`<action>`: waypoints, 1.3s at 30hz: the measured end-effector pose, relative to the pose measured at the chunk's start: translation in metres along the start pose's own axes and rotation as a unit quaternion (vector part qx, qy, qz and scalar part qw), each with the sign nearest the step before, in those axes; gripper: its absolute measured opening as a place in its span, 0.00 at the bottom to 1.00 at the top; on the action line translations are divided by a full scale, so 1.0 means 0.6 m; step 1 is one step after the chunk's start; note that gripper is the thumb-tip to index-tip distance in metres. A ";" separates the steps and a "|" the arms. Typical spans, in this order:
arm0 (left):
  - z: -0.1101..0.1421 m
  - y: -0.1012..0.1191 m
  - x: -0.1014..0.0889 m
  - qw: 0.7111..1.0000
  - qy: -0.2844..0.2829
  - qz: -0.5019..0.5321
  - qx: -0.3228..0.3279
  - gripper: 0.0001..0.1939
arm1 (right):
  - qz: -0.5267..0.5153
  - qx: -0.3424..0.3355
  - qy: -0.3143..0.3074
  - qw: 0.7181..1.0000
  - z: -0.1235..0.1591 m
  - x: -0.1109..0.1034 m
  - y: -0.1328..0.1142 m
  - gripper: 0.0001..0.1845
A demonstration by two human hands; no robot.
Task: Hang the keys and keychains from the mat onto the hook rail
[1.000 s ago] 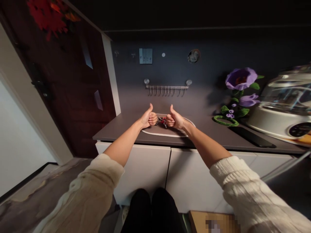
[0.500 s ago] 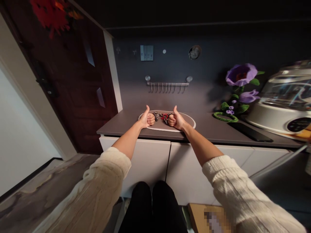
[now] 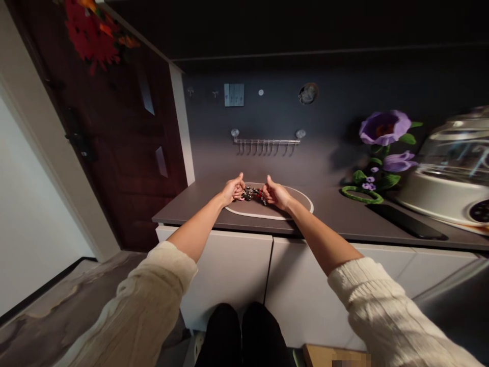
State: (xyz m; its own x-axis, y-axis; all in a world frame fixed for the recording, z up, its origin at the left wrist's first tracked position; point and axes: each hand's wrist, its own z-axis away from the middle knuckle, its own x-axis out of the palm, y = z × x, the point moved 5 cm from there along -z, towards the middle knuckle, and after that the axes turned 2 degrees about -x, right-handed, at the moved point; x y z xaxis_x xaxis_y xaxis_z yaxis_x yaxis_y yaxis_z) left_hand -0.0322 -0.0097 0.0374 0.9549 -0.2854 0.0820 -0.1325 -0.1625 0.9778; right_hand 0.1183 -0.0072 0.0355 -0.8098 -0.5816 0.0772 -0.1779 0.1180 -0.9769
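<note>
A small cluster of metal keys or key charms (image 3: 252, 193), with dark, silvery and red parts, lies on an oval mat (image 3: 263, 214) with a pale rim. Just left of the cluster is my left hand (image 3: 232, 190), thumb raised and fingers loosely curled but apart. From the other side my right hand (image 3: 278, 195) faces it, thumb also up and fingers half bent beside the red part. I see nothing lifted in either hand. The fingertips partly cover the cluster's ends, so contact is hard to make out.
A clear hook rail (image 3: 267, 141) hangs on the wall behind the counter (image 3: 328, 214). To the right are purple flowers (image 3: 385, 127) with a green ring base, a black phone (image 3: 407, 221) and a white appliance (image 3: 439, 186). A dark door (image 3: 130, 153) stands left.
Both hands have gone from thumbs-up fists to loosely curled fingers and have turned inward towards the cluster. The whole scene sits slightly lower in view.
</note>
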 end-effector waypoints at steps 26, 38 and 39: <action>-0.078 -0.014 -0.048 0.909 0.135 -0.381 0.105 0.07 | 0.428 -0.182 0.195 0.864 -0.097 -0.038 0.005 0.10; -0.073 -0.031 -0.046 0.909 0.057 -0.409 0.056 0.12 | 0.528 -0.190 0.171 0.810 -0.088 -0.026 0.000 0.10; -0.073 -0.030 -0.046 0.901 0.059 -0.426 0.057 0.13 | 0.530 -0.189 0.170 0.809 -0.088 -0.025 0.000 0.10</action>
State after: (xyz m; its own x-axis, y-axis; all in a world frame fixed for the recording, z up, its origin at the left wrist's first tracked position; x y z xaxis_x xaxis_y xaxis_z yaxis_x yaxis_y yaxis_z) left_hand -0.0443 0.0426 0.0261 0.7433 0.0899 -0.6628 0.6420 -0.3739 0.6693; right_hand 0.1011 0.0440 0.0448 -0.7150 0.2547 -0.6510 0.6106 0.6810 -0.4043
